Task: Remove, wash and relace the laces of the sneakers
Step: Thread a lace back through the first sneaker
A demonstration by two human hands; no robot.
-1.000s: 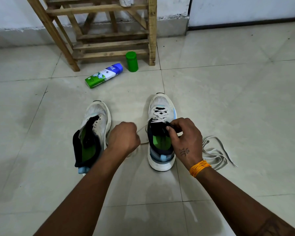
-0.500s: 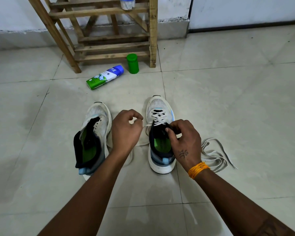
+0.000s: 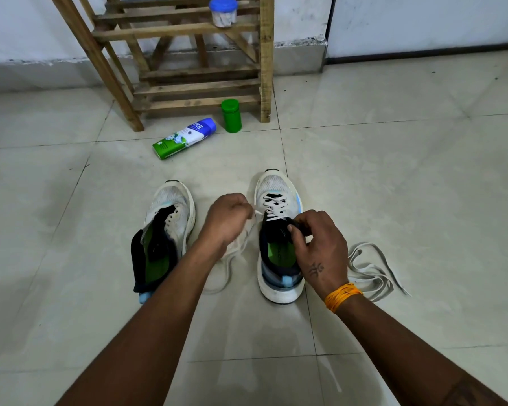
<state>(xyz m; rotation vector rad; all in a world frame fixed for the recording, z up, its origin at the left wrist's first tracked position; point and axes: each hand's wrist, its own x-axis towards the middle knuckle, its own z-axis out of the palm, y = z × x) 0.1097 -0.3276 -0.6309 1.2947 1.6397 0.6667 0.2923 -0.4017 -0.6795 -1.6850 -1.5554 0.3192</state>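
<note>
Lace [image 3: 272, 207]: limp, light, slack. Left hand [image 3: 228, 219] pinches its end, 9 o'clock of right sneaker [image 3: 279, 238]; right hand [image 3: 320, 244] grips tongue. Best held near tip.

White sneakers [image 3: 277, 191] with green insoles, orange wristband [image 3: 342, 296], green bottle [image 3: 231, 116]

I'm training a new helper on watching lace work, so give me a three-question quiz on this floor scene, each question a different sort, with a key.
1. True or false: the left sneaker has its lace threaded.
2. What does the right hand grip? A) the green container B) the right sneaker's tongue C) the loose lace
3. Fill in: the loose lace lies on the floor to the ___ of the right sneaker.

Key: 1 false, its eyelets are bare. 2 B, while the left hand pulls the lace end. 3 right.
</note>
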